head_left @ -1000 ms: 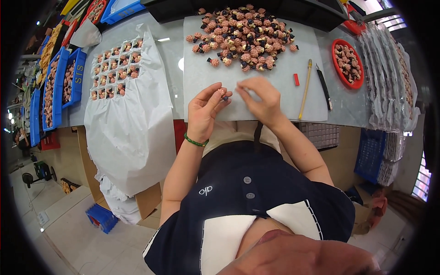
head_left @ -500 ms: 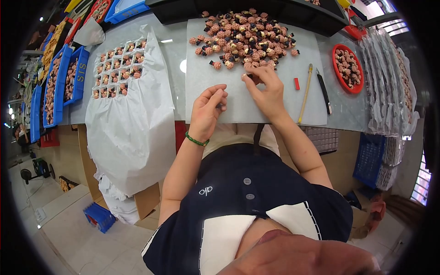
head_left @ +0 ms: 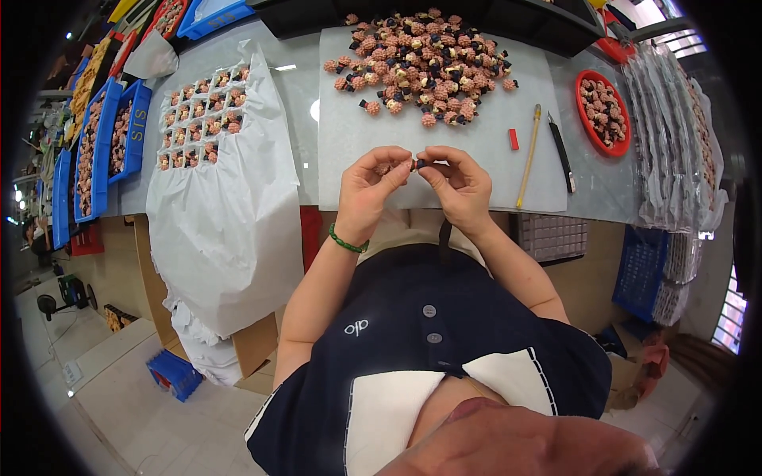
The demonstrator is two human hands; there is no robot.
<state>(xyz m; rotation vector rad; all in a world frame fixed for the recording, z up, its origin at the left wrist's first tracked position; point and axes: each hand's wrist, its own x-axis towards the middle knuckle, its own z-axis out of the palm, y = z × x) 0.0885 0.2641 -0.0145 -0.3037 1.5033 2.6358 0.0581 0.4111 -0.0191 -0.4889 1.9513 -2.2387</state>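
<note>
My left hand (head_left: 371, 190) and my right hand (head_left: 459, 184) meet above the near edge of a grey mat (head_left: 357, 135), fingertips pinched together on a small pink bumpy piece with a dark end (head_left: 413, 164). My left wrist wears a green bead bracelet (head_left: 346, 240). Beyond the hands, at the mat's far side, lies a heap of several pink, cream and dark small pieces (head_left: 421, 65).
A white gridded tray with pink pieces (head_left: 202, 115) rests on white sheeting at the left. Blue bins (head_left: 107, 143) line the far left. At the right are a red dish of pieces (head_left: 603, 111), a yellow stick (head_left: 527, 155), a black tool (head_left: 559, 152) and stacked clear trays (head_left: 675, 127).
My right hand drew back from the heap toward me, and both hands came together, now pinching one small piece between them.
</note>
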